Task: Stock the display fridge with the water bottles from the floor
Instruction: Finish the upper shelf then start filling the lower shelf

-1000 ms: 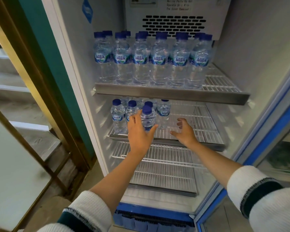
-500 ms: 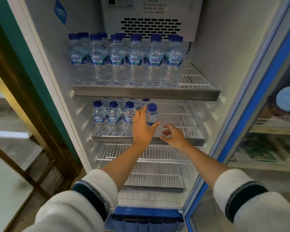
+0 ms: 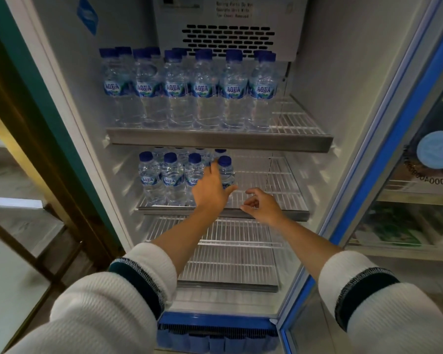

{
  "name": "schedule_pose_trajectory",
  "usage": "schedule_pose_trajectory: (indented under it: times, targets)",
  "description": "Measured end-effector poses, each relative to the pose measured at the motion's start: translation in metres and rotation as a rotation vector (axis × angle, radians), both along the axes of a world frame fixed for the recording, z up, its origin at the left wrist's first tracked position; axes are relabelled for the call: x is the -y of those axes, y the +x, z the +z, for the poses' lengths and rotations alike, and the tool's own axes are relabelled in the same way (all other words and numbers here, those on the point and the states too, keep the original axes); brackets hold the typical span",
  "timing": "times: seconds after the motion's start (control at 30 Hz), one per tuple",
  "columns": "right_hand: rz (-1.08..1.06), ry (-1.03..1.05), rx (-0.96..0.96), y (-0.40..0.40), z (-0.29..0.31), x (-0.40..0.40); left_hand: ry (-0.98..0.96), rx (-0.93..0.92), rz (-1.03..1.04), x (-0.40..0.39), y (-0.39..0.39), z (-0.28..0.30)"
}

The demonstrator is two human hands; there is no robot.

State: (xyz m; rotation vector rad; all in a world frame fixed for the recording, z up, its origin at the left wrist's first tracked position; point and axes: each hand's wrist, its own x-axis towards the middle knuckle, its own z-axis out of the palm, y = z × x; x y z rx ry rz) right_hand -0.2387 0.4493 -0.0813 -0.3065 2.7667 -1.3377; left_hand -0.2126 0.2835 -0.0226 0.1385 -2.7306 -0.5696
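The display fridge (image 3: 343, 72) stands open. Several Aqua water bottles (image 3: 202, 90) fill the top shelf. Three small bottles (image 3: 173, 177) line the front left of the middle shelf (image 3: 274, 213), with more behind them. My left hand (image 3: 210, 192) holds a fourth small water bottle (image 3: 226, 169) between thumb and fingers, upright on that shelf beside the row. My right hand (image 3: 265, 206) hovers over the shelf's front edge with loosely curled fingers and holds nothing.
The right part of the middle shelf is bare wire. Two lower wire shelves (image 3: 230, 261) hold nothing. The blue-framed glass door (image 3: 363, 208) stands open on the right. A wood-framed glass partition (image 3: 36, 226) is on the left.
My left hand has carried the small bottle to the right end of the front row. My right hand has drawn back from the shelf and its fingers have curled.
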Motion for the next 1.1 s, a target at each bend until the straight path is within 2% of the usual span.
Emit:
schedule_pose_trajectory:
  times: [0.2,0.4,0.6,0.7,0.83,0.97,1.1]
  targets:
    - [-0.001,0.015,-0.012,0.001,-0.001,0.001,-0.142,0.041,-0.013,0.001,-0.001,0.004]
    - [0.005,0.008,-0.023,0.003,-0.001,0.001,-0.047,0.014,-0.06,0.018,0.007,-0.017]
    - [-0.045,-0.081,0.08,-0.003,0.005,0.004,0.052,-0.195,-0.201,0.045,0.044,-0.064]
    - [-0.052,-0.109,0.11,-0.005,0.009,0.013,0.001,-0.24,-0.169,0.071,0.059,-0.089]
    - [-0.032,-0.143,0.087,-0.002,0.012,0.037,-0.2,0.015,-0.06,0.099,0.064,-0.11]
    - [0.007,-0.194,0.129,-0.003,0.016,0.057,-0.265,0.203,-0.053,0.111,0.067,-0.114]
    - [-0.009,-0.187,0.131,-0.008,0.014,0.062,-0.267,0.279,-0.059,0.112,0.069,-0.11]
